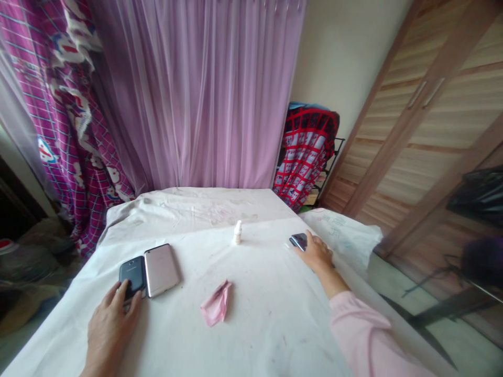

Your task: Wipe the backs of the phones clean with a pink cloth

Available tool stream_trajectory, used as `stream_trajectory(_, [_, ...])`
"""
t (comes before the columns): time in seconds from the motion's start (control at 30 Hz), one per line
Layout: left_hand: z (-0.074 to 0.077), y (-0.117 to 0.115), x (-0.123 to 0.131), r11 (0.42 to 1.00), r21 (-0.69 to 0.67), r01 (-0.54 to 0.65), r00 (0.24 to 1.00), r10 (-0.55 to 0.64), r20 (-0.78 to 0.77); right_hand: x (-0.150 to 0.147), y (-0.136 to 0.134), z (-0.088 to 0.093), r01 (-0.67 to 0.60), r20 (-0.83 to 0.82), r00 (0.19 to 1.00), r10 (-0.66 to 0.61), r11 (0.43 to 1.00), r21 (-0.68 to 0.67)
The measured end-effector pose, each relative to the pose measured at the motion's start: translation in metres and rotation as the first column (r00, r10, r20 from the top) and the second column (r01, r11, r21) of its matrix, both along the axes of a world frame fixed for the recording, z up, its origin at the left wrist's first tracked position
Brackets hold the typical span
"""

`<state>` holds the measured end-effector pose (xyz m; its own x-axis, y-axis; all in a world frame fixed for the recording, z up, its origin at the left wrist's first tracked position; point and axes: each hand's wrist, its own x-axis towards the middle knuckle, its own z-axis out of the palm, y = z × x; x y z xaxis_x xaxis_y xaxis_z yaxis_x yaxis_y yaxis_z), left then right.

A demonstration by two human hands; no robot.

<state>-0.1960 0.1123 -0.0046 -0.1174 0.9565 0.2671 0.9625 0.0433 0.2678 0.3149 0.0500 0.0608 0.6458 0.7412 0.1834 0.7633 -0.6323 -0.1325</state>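
My left hand (112,322) is closed around the lower end of a dark smartphone (132,273), which lies back up on the white-covered table. Its fingers rest on the phone's left side and back, with the thumb by the lower right corner. Right beside that phone lies a larger rose-gold smartphone (161,269), also back up. At the far right of the table, my right hand (319,254) grips another dark, shiny smartphone (301,241); the hand covers part of it. Between the hands are a crumpled pink cloth (217,303) and a small white bottle (238,233), standing upright.
A white cloth covers the table (267,293). Purple curtains (208,94) hang behind it, with a patterned magenta cloth (74,120) at left. To the right are a red checked cloth (304,152) on a rack, a white sack (341,235) and a wooden wardrobe (416,131).
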Motion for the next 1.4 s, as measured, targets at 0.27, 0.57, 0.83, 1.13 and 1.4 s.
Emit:
stream_trajectory(0.27, [0.002, -0.002, 0.002, 0.987, -0.004, -0.163, 0.983, 0.163, 0.089, 0.052, -0.014, -0.033, 0.01, -0.138, 0.99, -0.039, 0.978, -0.209])
stream_trajectory(0.57, [0.018, -0.015, 0.013, 0.974, 0.022, -0.227, 0.958, 0.219, 0.183, 0.058, -0.013, -0.035, -0.029, -0.142, 0.99, 0.002, 0.981, -0.192])
stream_trajectory(0.83, [0.023, -0.015, 0.013, 0.972, 0.008, -0.235, 0.941, 0.225, 0.254, 0.06, -0.019, -0.022, -0.018, -0.402, 0.916, -0.006, 0.998, -0.055])
stream_trajectory(1.13, [0.004, -0.008, 0.002, 0.961, 0.168, -0.221, 0.934, 0.159, 0.319, 0.022, -0.058, -0.012, 0.044, -0.781, 0.602, 0.167, 0.969, 0.241])
stream_trajectory(1.4, [0.001, -0.01, 0.002, 0.955, 0.216, -0.201, 0.882, 0.081, 0.464, -0.108, -0.039, 0.009, -0.249, -0.889, 0.201, 0.411, 0.899, 0.36])
